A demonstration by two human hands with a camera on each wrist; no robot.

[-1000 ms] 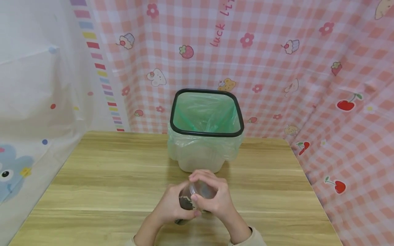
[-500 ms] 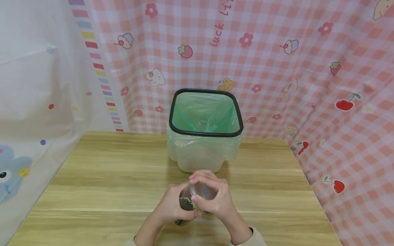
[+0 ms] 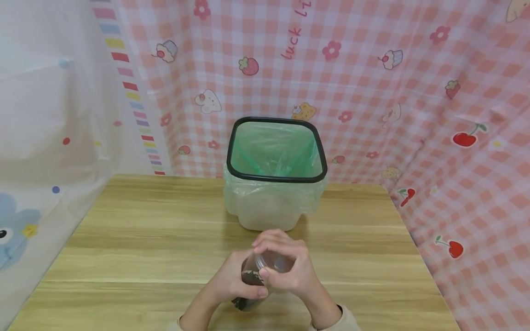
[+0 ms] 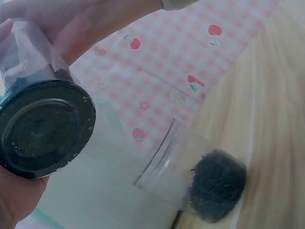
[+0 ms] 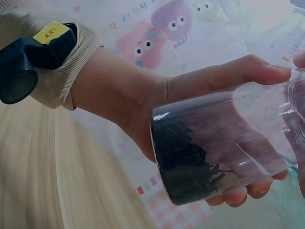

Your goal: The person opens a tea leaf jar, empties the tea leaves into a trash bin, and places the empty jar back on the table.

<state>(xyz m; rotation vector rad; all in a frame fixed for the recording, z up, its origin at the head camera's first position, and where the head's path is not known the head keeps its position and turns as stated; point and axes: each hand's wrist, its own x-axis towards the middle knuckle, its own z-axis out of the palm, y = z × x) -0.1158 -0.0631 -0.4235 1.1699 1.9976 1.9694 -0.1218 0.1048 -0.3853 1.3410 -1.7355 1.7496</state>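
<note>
A clear jar [image 3: 251,277] with dark, leaf-like shreds in its bottom end is held tilted over the near middle of the table. My left hand [image 3: 229,279] wraps around its body, fingers and thumb curled. Around its ridged top end, my right hand [image 3: 296,271] grips with thumb and fingers; whether a lid sits there I cannot tell. In the right wrist view the jar [image 5: 214,148] lies nearly sideways, its dark contents piled at the base. A second clear jar [image 4: 217,186] holding dark shreds stands on the table in the left wrist view. The hands mostly hide it from the head view.
Just beyond the hands stands a bin [image 3: 271,211] with a black rim, lined with a green plastic bag [image 3: 271,147]. The wooden table [image 3: 157,234] reaches to both sides. Pink checked cloth [image 3: 356,87] hangs behind and at the right, white cloth [image 3: 45,115] at the left.
The bottom end of the held jar has tipped slightly down and left. Both hands keep their hold with only small shifts. The bin has not moved on the table.
</note>
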